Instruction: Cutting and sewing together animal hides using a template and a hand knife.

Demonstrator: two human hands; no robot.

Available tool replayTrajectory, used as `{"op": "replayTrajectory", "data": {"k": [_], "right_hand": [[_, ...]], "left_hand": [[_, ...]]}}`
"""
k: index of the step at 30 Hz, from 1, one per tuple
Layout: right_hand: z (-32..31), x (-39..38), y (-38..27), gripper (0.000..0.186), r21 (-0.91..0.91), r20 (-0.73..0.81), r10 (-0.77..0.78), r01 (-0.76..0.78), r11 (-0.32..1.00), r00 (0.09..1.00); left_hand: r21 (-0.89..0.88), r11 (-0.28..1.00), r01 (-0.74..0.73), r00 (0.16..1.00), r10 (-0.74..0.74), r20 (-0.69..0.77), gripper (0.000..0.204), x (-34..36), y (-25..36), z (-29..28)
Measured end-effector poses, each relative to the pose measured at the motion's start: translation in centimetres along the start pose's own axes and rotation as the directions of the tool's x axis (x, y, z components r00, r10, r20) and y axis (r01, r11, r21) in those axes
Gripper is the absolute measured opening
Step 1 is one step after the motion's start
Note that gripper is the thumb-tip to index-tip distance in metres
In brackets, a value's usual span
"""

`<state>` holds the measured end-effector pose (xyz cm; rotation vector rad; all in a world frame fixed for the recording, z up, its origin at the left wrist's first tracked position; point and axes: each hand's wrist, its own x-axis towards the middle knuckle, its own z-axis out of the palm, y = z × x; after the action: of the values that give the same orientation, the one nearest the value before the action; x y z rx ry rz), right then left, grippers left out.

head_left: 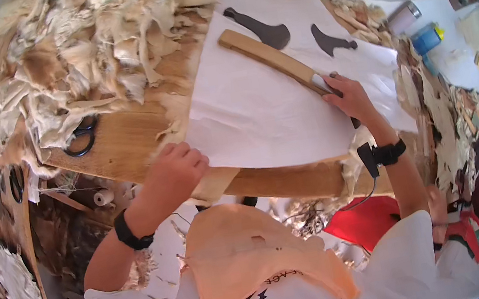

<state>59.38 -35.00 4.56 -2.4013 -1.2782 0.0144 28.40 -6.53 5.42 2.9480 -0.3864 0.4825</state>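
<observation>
Right hand [353, 99] is closed around the dark handle of a wooden-backed tool [275, 58], whose long blade runs up and away from the hand across a white sheet [259, 114]. Left hand [175, 171], fingers curled, presses down on the sheet's near edge over the wooden board [124, 143]. Black scissors [82, 138] lie beyond the left hand, two dark cut-out shapes [296, 35] beyond the tool.

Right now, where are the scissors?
In the head view the black-handled scissors lie on the left of the wooden board, at the edge of the scrap pile, up and left of the left hand.
</observation>
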Motion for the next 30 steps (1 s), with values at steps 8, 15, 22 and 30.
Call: {"op": "replayTrajectory", "data": {"k": [8, 15, 22, 30], "right_hand": [[-1.8, -4.4, -2.8, 0.049, 0.094, 0.170, -0.069, 0.053, 0.994, 0.983], [-1.1, -6.4, -3.4, 0.046, 0.066, 0.043, -0.005, 0.002, 0.998, 0.999], [-4.7, -5.0, -7.0, 0.022, 0.744, 0.112, 0.547, -0.435, 0.507, 0.830], [-1.8, -2.9, -9.2, 0.022, 0.907, 0.373, 0.382, -0.420, 0.043, 0.846]], "left_hand": [[-0.163, 0.983, 0.081, 0.988, -0.057, 0.143, 0.016, 0.9, -1.0, -0.5], [-0.349, 0.909, 0.226, 0.939, -0.107, 0.328, 0.026, 2.9, -1.5, -1.1], [-0.301, 0.812, 0.499, 0.752, -0.234, 0.616, 0.067, 6.9, -1.2, -1.5], [-0.236, 0.971, -0.022, 0.884, 0.130, 0.450, 0.054, 6.4, -1.2, 0.2]]}}
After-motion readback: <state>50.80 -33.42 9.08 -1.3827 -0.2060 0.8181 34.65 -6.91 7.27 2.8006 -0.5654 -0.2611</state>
